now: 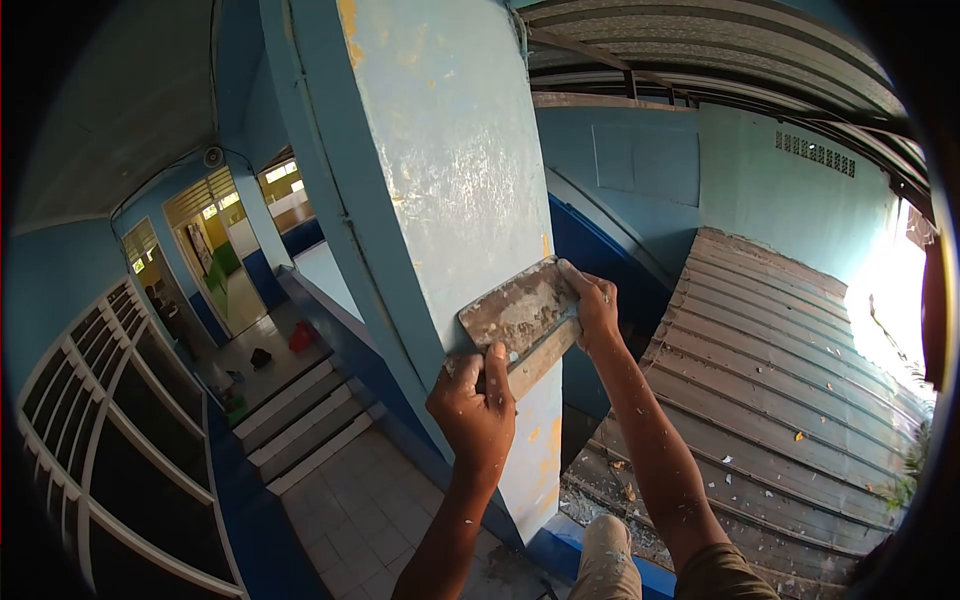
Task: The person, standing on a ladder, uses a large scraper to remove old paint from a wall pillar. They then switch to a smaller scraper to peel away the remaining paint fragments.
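A wide metal scraper blade (518, 312), stained and rusty with a wooden bar along its lower edge, lies flat against the worn pale-blue face of a concrete pillar (440, 150). My left hand (474, 408) grips its lower left end, thumb up over the blade. At the upper right end my right hand (593, 305) clasps the blade's edge. Both forearms are speckled with paint flecks. The pillar's paint is scuffed, with yellow patches showing near the top and below the blade.
A corrugated roof (780, 370) slopes away at the right, with debris at its lower edge. Far below at the left are tiled floor, steps (300, 420), a white railing (110, 440) and a corridor with doorways. My knee (608, 560) shows at the bottom.
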